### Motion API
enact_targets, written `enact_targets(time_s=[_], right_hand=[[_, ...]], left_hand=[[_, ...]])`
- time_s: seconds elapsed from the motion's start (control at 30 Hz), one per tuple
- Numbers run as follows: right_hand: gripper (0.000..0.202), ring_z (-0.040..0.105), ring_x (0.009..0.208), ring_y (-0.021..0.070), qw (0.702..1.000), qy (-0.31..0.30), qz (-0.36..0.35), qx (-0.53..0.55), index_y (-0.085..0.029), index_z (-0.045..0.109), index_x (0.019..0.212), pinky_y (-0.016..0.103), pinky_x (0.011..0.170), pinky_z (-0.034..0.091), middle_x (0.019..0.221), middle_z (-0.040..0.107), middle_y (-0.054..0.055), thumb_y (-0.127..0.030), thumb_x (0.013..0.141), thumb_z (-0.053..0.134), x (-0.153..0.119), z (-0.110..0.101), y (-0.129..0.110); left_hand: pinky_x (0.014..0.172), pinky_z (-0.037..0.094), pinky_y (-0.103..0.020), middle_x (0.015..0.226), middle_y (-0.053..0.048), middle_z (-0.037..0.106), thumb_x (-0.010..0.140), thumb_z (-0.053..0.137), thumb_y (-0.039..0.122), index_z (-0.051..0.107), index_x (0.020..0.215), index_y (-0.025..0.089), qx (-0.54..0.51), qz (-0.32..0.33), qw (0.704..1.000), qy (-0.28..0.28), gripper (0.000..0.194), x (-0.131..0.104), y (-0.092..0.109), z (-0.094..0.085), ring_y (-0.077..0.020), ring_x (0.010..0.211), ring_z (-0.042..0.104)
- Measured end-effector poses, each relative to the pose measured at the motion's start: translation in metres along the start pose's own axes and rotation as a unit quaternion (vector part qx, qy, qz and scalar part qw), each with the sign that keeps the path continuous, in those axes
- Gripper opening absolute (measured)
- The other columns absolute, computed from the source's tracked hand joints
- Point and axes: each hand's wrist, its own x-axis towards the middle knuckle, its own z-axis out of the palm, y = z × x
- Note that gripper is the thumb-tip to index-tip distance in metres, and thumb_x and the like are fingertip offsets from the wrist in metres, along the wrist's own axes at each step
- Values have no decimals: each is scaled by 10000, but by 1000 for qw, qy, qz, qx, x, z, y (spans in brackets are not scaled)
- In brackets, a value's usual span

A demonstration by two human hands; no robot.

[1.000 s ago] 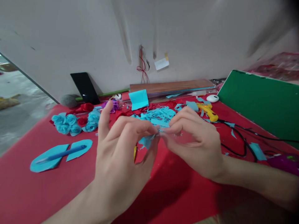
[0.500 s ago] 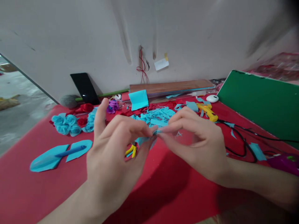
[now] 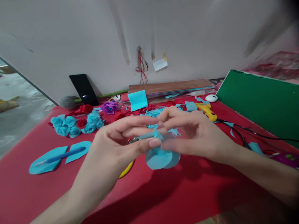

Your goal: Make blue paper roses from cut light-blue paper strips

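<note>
Both hands meet over the middle of the red table (image 3: 149, 193), around a blue paper flower (image 3: 161, 157) whose rounded petals hang below the fingers. My left hand (image 3: 116, 140) pinches its gathered part between thumb and fingers. From the other side, my right hand (image 3: 193, 133) closes its thumb and fingertips on the same gathered part. Behind the hands lies a heap of blue paper scraps (image 3: 154, 112), partly covered by them. A yellow-handled tool (image 3: 126, 170) shows under my left hand, mostly hidden.
Finished-looking blue paper roses (image 3: 67, 124) and a purple flower (image 3: 109, 107) sit at the left. A blue pen (image 3: 66, 155) rests on cut paper pieces. At the right are a yellow glue gun (image 3: 206, 111) with its cord and a green board (image 3: 259, 105). A black phone (image 3: 84, 90) leans on the wall.
My hands have turned and the left fingers have come down flatter. The blue petals now show below them, and more of the blue roses and purple flower is visible.
</note>
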Motion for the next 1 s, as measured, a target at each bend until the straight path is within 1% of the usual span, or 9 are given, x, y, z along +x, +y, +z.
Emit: enact_targets(time_s=[0.07, 0.13, 0.27, 0.37, 0.5, 0.63, 0.7, 0.8, 1.0], right_hand=[[93, 561, 842, 115, 1000, -2, 0, 13, -216, 669, 806, 275, 705, 488, 855, 583, -8, -183, 719, 656, 1, 0, 0], [87, 561, 819, 105, 1000, -3, 5, 18, -204, 670, 786, 262, 684, 484, 825, 583, -12, -161, 712, 656, 1, 0, 0], [75, 562, 796, 108, 1000, 22, 20, 8, -208, 671, 772, 264, 670, 482, 801, 571, -12, -180, 702, 666, 0, 2, -1], [48, 563, 749, 102, 998, 49, 37, -12, -203, 670, 743, 254, 632, 479, 768, 562, -14, -179, 702, 663, -1, 4, -2], [43, 554, 714, 95, 994, 83, 31, -71, -197, 658, 686, 233, 575, 449, 731, 561, -22, -155, 687, 668, 0, 7, -5], [62, 536, 698, 97, 983, 110, 20, -145, -185, 650, 630, 238, 578, 430, 703, 561, -23, -146, 662, 685, 0, 9, -7], [60, 527, 686, 92, 981, 108, 20, -163, -182, 651, 628, 238, 581, 425, 703, 563, -26, -148, 659, 689, 0, 9, -6], [48, 520, 678, 88, 978, 106, 18, -178, -176, 656, 634, 242, 594, 425, 703, 567, -26, -156, 663, 689, 0, 8, -5], [42, 524, 688, 105, 974, 106, 26, -201, -181, 666, 636, 262, 614, 427, 703, 585, -15, -178, 675, 680, 1, 8, -5]], left_hand=[[442, 484, -79, 612, 95, 676, 652, 694, 98, 712, 725, 310, 18, 7, 1000, 4, 225, 1, 0, 0, -43, 513, 602], [470, 494, -88, 659, 88, 670, 640, 692, 87, 718, 698, 320, 42, 16, 999, 15, 241, 1, 0, 0, -45, 551, 597], [509, 499, -95, 674, 82, 675, 649, 708, 162, 720, 735, 341, 94, 25, 994, 44, 199, -2, -1, -2, -57, 594, 598], [546, 509, -110, 641, 98, 677, 646, 727, 228, 707, 782, 374, 159, 54, 983, 78, 201, -4, -2, -3, -64, 598, 607], [523, 493, -120, 645, 94, 674, 617, 746, 259, 709, 695, 352, 227, 92, 962, 120, 127, -3, -3, -4, -78, 618, 609], [493, 470, -114, 656, 82, 641, 626, 733, 270, 700, 658, 330, 247, 85, 962, 74, 76, 4, -3, -8, -66, 582, 577], [451, 444, -117, 650, 66, 621, 618, 735, 273, 700, 644, 312, 239, 66, 967, 49, 59, 8, -4, -11, -61, 543, 545], [450, 430, -137, 622, 49, 599, 636, 718, 290, 701, 627, 299, 240, 41, 970, 20, 21, 11, -6, -15, -64, 521, 517], [529, 470, -190, 665, 27, 639, 655, 699, 312, 704, 654, 280, 257, 45, 965, 23, 32, 10, -7, -15, -102, 584, 561]])
